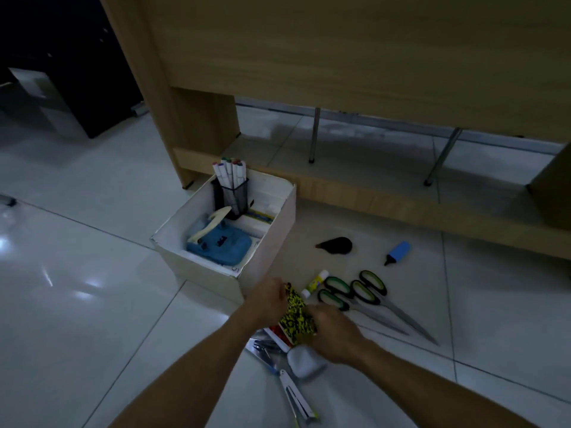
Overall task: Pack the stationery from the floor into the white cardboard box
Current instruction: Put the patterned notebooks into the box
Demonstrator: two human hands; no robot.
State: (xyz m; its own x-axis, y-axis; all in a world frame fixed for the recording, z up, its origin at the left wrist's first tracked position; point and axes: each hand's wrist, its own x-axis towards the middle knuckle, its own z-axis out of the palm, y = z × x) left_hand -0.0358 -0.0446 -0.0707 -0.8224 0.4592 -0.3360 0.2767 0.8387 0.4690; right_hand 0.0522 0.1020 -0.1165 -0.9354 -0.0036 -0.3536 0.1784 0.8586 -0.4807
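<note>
Progress looks partial, by my reading: the white cardboard box (pixel 272 236) already holds a black mesh pen holder (pixel 232 196) full of markers (pixel 229 171), a blue hole punch (pixel 221 248) and some flat white and yellow items behind it. Much is left on the floor (pixel 77 273) — two pairs of green-handled scissors (pixel 364 299), a glue stick (pixel 314 285), a blue highlighter (pixel 398 252), a dark teardrop-shaped object (pixel 336 245) I can't identify, and a pile near you with a silver stapler (pixel 298 396), a pale rounded thing (pixel 304 361) and some metal tools (pixel 262 350).

You have a yellow-and-black patterned packet (pixel 298 315) between both hands, just in front of the box's near corner and above the pile. Your left hand (pixel 268 299) has its fingers curled on the packet's upper end; your right hand (pixel 335 330) covers its lower end, and appears to grip it, though the fingers are hidden under the back of the hand. A red-and-white item (pixel 279 333) sits right under the packet; whether it is being lifted too I can't tell.

The packet's long axis runs diagonally — upper end toward the box, lower end toward you and to your right — tilted on edge rather than flat. The scissors lie side by side, tips pointing right and toward you, handles toward the box.
</note>
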